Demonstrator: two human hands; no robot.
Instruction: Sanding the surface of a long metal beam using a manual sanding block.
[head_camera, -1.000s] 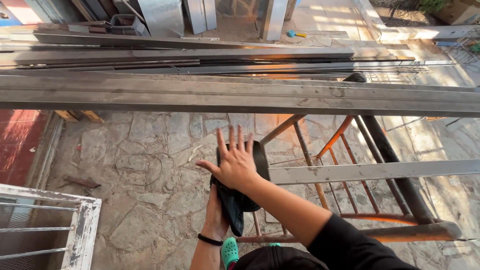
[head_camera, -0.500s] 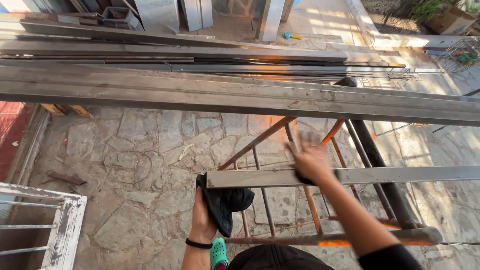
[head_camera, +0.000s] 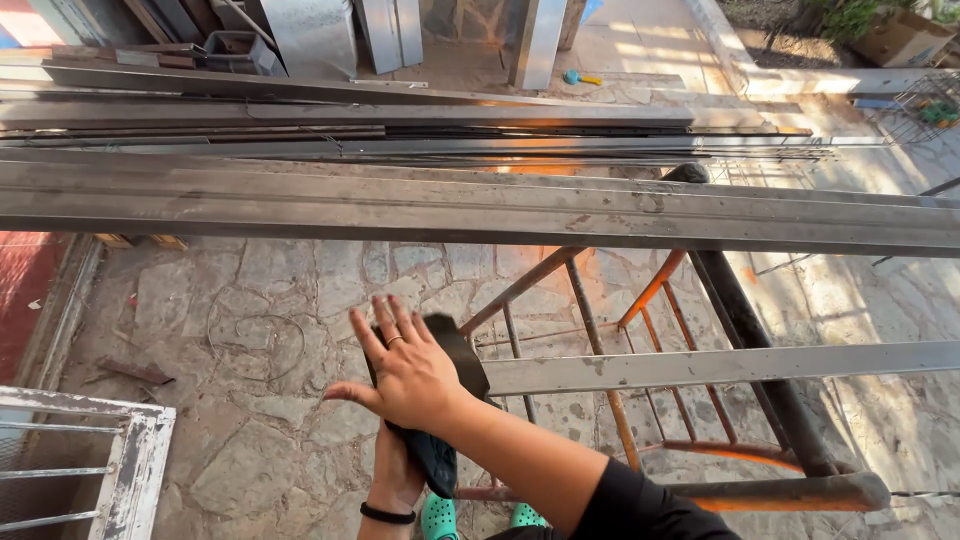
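We see the right hand (head_camera: 405, 375) laid flat, fingers spread wide, on a dark rounded tool (head_camera: 440, 400) — left hand (head_camera: 395, 470) grips it from below, beside the short grey steel bar (head_camera: 720, 365).

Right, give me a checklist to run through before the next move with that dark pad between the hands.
1. Dark flat pad held between both hands: ok; it is sandwiched.
2. Right hand flat on top, fingers spread: ok.
3. Left hand supporting from below: ok, though mostly hidden.
4. Short grey steel bar seated on the rusty orange stand: ok; it lies across it.
5. Long grey steel beam steady: cannot tell; its supports are out of view.
6. Footing on the stone paving: cannot tell; only green shoe tips show.
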